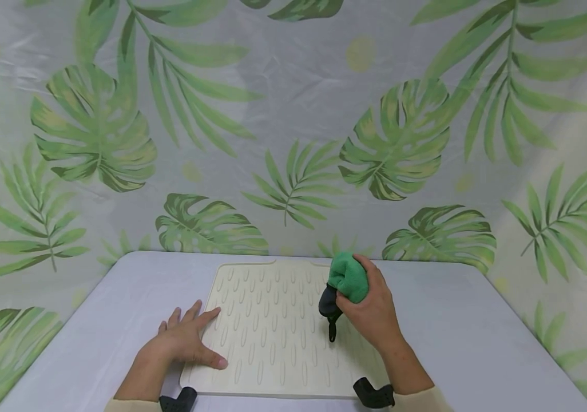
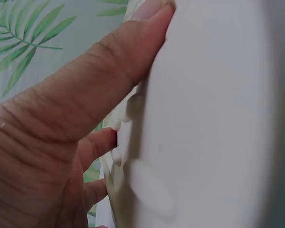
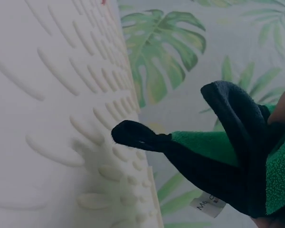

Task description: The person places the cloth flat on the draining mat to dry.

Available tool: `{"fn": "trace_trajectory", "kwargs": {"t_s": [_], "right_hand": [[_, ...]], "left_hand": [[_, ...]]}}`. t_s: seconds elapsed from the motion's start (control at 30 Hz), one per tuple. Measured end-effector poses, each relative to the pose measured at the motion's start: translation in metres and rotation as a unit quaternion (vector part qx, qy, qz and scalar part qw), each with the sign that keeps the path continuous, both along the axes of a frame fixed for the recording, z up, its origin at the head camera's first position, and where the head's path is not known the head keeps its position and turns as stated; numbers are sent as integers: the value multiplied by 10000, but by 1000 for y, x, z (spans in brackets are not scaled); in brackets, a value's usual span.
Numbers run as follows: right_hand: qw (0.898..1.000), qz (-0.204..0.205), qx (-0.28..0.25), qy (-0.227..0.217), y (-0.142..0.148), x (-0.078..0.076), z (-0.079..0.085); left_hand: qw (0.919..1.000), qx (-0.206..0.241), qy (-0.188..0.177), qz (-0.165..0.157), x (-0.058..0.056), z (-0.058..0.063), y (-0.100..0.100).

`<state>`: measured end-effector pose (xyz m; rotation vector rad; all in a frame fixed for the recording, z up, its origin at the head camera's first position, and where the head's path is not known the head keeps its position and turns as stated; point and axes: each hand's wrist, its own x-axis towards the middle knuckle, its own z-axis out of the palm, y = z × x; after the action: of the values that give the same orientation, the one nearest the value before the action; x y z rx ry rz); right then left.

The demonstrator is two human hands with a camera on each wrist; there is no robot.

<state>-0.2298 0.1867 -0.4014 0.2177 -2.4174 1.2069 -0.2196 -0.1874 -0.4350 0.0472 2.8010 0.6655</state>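
Observation:
A cream mat (image 1: 273,332) with rows of raised oval ridges lies flat on the table. On its left edge rests my left hand (image 1: 182,339), fingers spread and thumb on the mat's top. The left wrist view shows the thumb (image 2: 99,71) against the mat's pale surface (image 2: 204,104). Above the mat's right part, my right hand (image 1: 378,312) grips a bunched green cloth (image 1: 346,273) with dark trim. A dark hanging loop (image 3: 135,135) and a small white label (image 3: 208,204) stick out from the cloth in the right wrist view. The cloth appears held off the mat.
The mat lies on a white table (image 1: 437,320) whose far corners are rounded. Behind it hangs a pale sheet (image 1: 293,114) printed with green leaves. Dark angular pieces (image 1: 374,393) sit at both wrists near the mat's front edge.

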Motion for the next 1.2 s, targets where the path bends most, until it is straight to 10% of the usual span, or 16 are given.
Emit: {"fn": "trace_trajectory", "kwargs": {"t_s": [1.2], "right_hand": [[9984,536,151,-117,-25,5,-10]], "left_hand": [[10000,-38,61,33,-2,-2,0]]}}
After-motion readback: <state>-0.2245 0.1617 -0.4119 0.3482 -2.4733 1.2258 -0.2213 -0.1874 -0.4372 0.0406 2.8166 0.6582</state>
